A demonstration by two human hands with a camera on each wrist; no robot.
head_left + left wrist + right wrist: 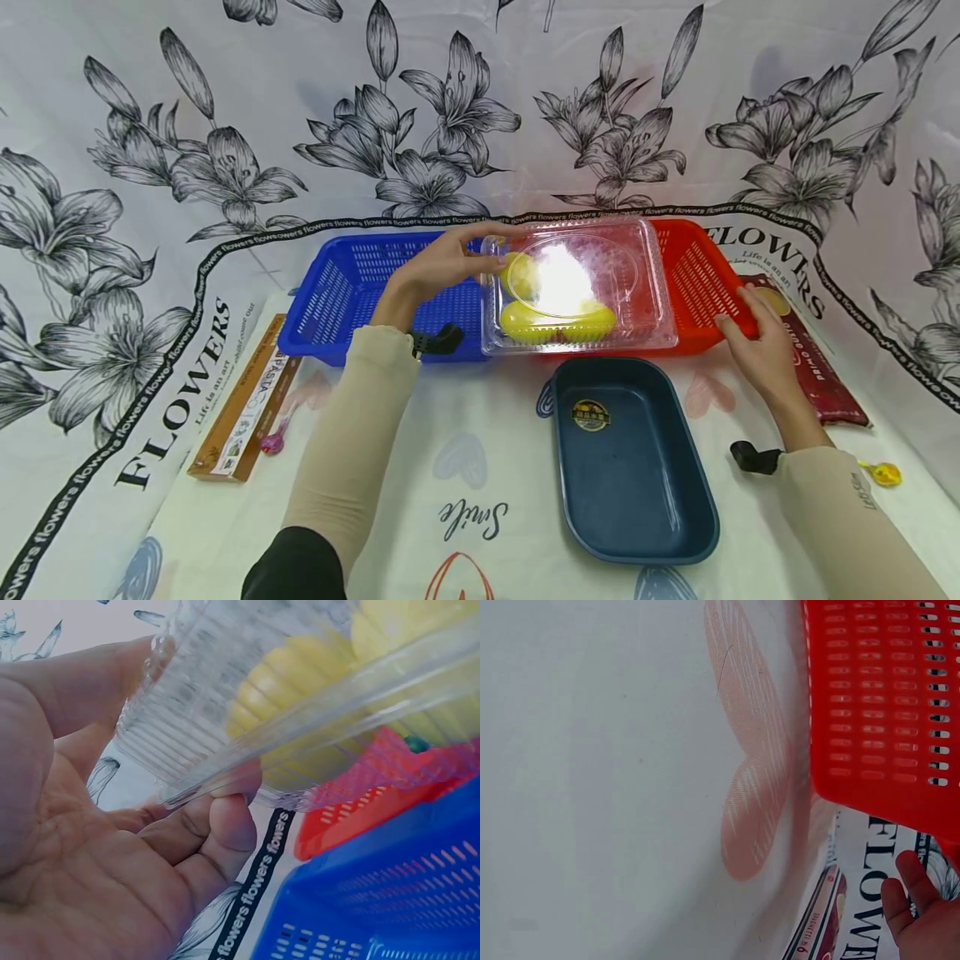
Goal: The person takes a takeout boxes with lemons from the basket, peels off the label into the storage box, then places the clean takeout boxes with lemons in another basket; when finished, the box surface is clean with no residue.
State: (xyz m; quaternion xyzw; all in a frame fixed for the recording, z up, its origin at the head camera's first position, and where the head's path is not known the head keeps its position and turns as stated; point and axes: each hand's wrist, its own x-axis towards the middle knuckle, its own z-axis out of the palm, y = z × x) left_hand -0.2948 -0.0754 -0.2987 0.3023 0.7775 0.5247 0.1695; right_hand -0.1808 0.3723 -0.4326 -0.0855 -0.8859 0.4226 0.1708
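Note:
My left hand (pixel 442 267) grips the left edge of a clear plastic clamshell container (pixel 645 287), its fingers at the rim in the left wrist view. Inside are yellow, rounded fruit-like pieces (pixel 558 322), one long and one rounder; glare hides part of the lid. The container overlaps the inner ends of a blue basket (pixel 315 321) and a red basket (pixel 701 287) in the head view. At the red basket's right end, my right hand (pixel 765 354) holds the rim, thumb on the near side and fingers outside.
A dark blue tray (pixel 637 492) lies in front of the red basket. On the left are a pasta box (pixel 243 408) and a pink lollipop (pixel 273 442). A dark red packet (pixel 825 375) and a yellow-wrapped lollipop (pixel 885 474) lie on the right.

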